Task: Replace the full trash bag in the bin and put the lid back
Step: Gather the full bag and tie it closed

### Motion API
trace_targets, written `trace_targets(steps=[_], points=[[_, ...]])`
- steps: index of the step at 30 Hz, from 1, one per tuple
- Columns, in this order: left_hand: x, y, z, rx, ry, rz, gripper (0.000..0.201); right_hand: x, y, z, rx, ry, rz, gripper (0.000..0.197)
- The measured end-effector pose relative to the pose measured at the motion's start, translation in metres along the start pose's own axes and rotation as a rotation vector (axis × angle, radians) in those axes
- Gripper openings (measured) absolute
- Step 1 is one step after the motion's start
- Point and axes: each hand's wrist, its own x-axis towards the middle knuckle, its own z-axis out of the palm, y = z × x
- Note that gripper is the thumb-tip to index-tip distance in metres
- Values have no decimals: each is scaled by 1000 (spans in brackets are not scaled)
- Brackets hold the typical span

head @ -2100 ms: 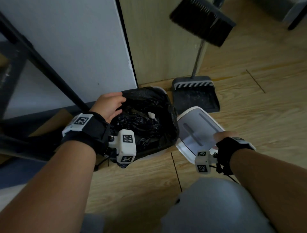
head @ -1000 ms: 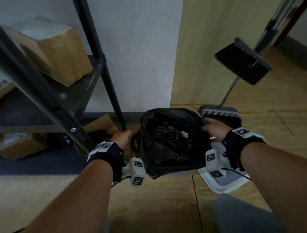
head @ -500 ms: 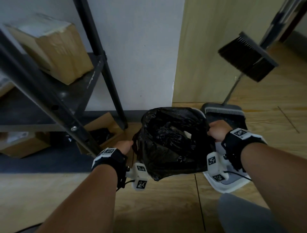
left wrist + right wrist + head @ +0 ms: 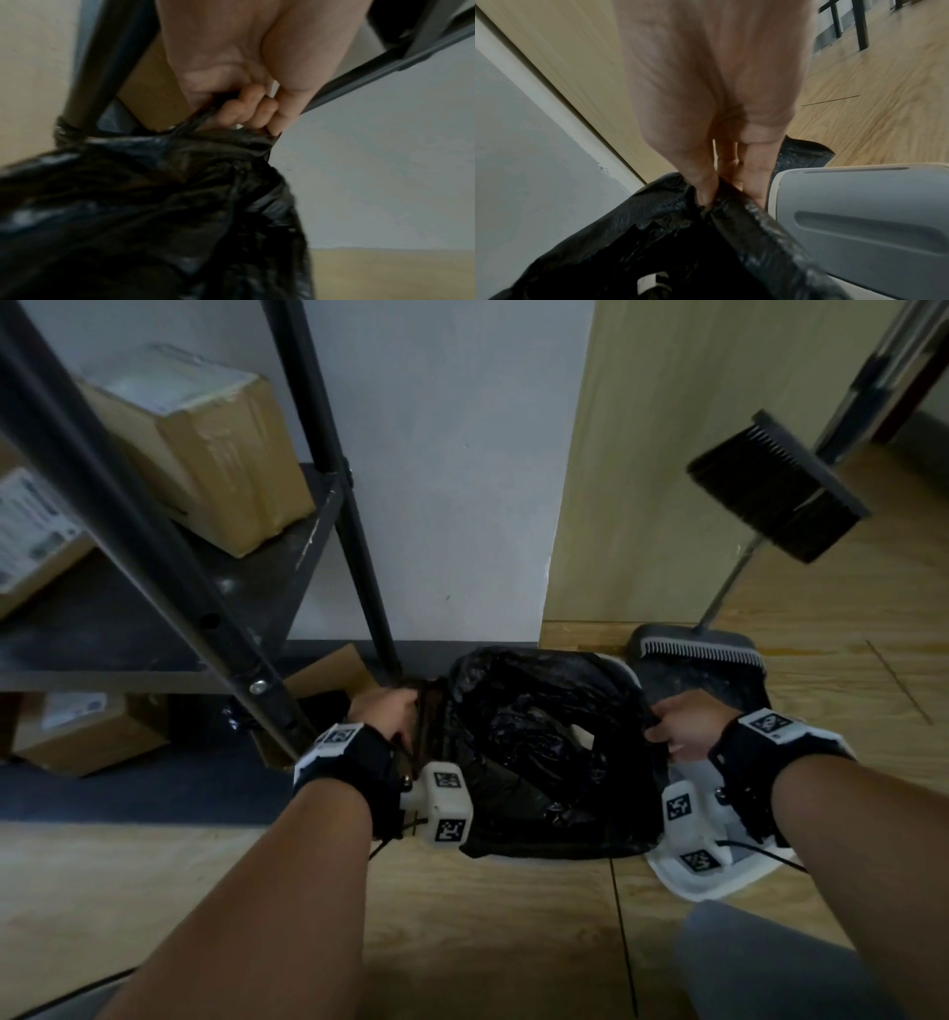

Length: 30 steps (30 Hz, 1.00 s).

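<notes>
A full black trash bag (image 4: pixel 544 752) sits in a white bin (image 4: pixel 629 671) on the wood floor by the wall. My left hand (image 4: pixel 382 711) grips the bag's left edge; in the left wrist view its fingers (image 4: pixel 246 109) curl round a bunched strip of black plastic (image 4: pixel 180 158). My right hand (image 4: pixel 683 721) pinches the bag's right edge, thumb and fingers (image 4: pixel 706 186) closed on the plastic (image 4: pixel 731 223). The white lid (image 4: pixel 714 875) lies on the floor right of the bin, under my right wrist, and also shows in the right wrist view as the lid (image 4: pixel 859 213).
A black metal shelf rack (image 4: pixel 169 577) with cardboard boxes (image 4: pixel 205 454) stands close on the left, one leg (image 4: pixel 359 588) beside the bin. A dustpan (image 4: pixel 703 660) and broom (image 4: pixel 775 490) stand behind the bin on the right. An open carton (image 4: pixel 328 680) sits beneath the shelf.
Both hands moved from the bin's rim and the lid to the bag's two sides and took hold of its edges. The bag's top has been gathered and drawn up slightly.
</notes>
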Motion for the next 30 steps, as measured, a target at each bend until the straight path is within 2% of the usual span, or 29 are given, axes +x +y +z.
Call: trace_targets(steps=[4,8,11,14,17,20,23,26,28,30], points=[[-19,33,27,35,-66,145,31,-7,2,-2,47,-34,31,19],[-32,34,40,159,-145,237,31,-8,6,2,80,-47,51,13],[-40,35,40,110,-182,276,28,-7,14,0,98,-37,55,14],[-45,44,36,-40,-141,264,25,-7,21,0,122,-49,74,14],[-40,48,34,-151,-62,186,25,-10,20,5,120,-39,47,32],[-34,39,33,-87,-43,83,27,-9,18,12,123,-40,18,40],[-31,30,33,50,-45,32,24,-9,15,11,68,-65,2,26],[-40,39,42,63,-137,128,10,-11,14,11,121,-61,-3,26],[-53,55,51,29,-240,218,16,-9,15,12,178,-52,-6,37],[-66,74,56,-29,-315,278,19,-6,14,13,241,-33,-17,39]])
